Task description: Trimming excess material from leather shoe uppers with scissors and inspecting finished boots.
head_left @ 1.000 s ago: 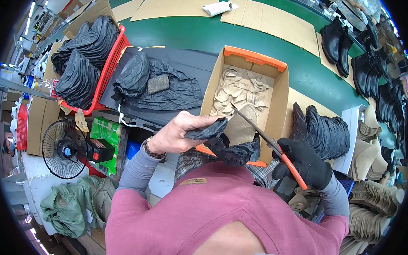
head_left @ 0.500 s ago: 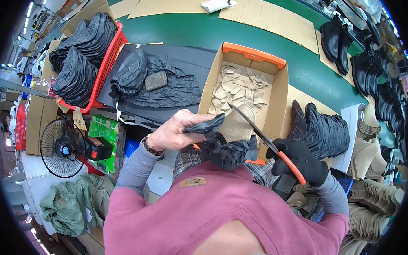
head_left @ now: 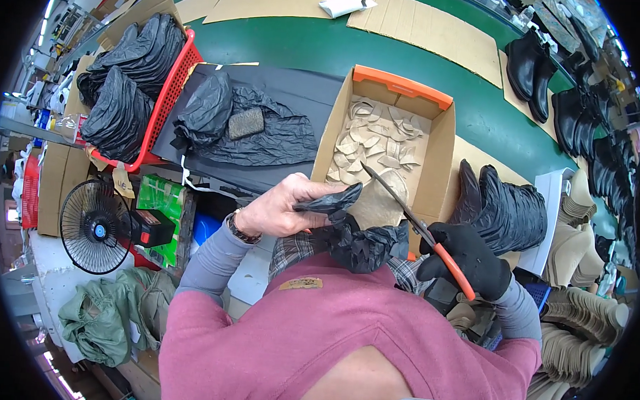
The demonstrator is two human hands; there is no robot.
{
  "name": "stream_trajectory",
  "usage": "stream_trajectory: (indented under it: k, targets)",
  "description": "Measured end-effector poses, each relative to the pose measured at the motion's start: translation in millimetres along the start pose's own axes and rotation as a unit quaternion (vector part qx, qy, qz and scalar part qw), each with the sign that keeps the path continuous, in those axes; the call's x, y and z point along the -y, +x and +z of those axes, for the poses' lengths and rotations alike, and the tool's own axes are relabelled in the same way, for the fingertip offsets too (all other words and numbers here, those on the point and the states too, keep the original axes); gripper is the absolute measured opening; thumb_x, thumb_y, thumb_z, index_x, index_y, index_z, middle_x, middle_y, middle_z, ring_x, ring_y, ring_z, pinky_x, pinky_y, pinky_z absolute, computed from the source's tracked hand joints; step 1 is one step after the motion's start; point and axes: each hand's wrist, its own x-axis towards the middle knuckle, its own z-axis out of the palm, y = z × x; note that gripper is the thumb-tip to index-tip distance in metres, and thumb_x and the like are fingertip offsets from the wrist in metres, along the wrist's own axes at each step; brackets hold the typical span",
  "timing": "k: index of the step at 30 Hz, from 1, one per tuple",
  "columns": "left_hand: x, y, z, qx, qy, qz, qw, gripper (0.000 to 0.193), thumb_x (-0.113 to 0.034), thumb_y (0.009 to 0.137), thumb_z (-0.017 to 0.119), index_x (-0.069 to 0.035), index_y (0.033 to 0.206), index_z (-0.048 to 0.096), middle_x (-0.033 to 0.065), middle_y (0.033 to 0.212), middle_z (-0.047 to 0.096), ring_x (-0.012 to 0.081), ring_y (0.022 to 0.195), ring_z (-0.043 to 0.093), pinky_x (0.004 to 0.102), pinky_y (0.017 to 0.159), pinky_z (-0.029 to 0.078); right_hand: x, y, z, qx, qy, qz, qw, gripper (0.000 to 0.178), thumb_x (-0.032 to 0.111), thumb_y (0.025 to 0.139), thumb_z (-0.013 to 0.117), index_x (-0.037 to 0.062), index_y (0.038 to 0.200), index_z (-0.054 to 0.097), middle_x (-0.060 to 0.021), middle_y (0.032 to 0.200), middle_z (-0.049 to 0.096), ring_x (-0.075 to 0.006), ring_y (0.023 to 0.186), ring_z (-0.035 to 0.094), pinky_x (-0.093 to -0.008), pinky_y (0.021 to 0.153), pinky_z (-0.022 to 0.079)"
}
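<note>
— Head view: what are the hands doing?

— The bare left hand (head_left: 281, 211) is pinching a floppy black leather piece (head_left: 354, 233), its fingers (head_left: 313, 198) closed around the pointed upper end, while the rest is bunching up against the person's chest. The right hand in a black glove (head_left: 469, 262) is gripping orange-handled scissors (head_left: 411, 219), fingers wrapped tight through the handles.

— Where are the blades sitting?

— They are pointing up-left over the open cardboard box with an orange rim (head_left: 440, 144), which is holding pale curved offcuts (head_left: 371, 142). The blades are looking nearly closed, though I cannot tell for sure.

— Anything beside that?

— A row of black boot uppers (head_left: 510, 210) is standing just right of the box, and a red plastic basket (head_left: 170, 89) of dark pieces is sitting well apart on the left.
</note>
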Motion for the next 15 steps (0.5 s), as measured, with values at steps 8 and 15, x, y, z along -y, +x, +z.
stream_trajectory:
  k: [8,15]
  targets:
    - [13.8,-1.6,2.7,-0.015,-0.071,-0.039,0.997,0.047,0.007,0.078,0.068,0.004,0.123,0.058,0.0037,0.087,0.068,0.0046,0.08,0.054,0.0231,0.075,0.048,-10.9,4.2,8.6,-0.019,-0.007,0.033,0.999,0.05,0.043,0.077,0.077,-0.0033,0.083,0.061,-0.0154,0.064,0.057,-0.0268,0.054,0.055,-0.0368,0.053,0.042]
    - [0.1,5.9,6.0,0.003,-0.099,-0.033,0.995,0.038,0.006,0.078,0.068,0.006,0.115,0.061,0.0036,0.081,0.065,0.0046,0.077,0.052,0.0241,0.07,0.047,0.5,15.6,-3.3,-0.061,-0.025,-0.204,0.977,0.053,0.047,0.079,0.07,-0.0035,0.093,0.061,-0.0168,0.08,0.06,-0.0344,0.068,0.06,-0.0391,0.059,0.046]
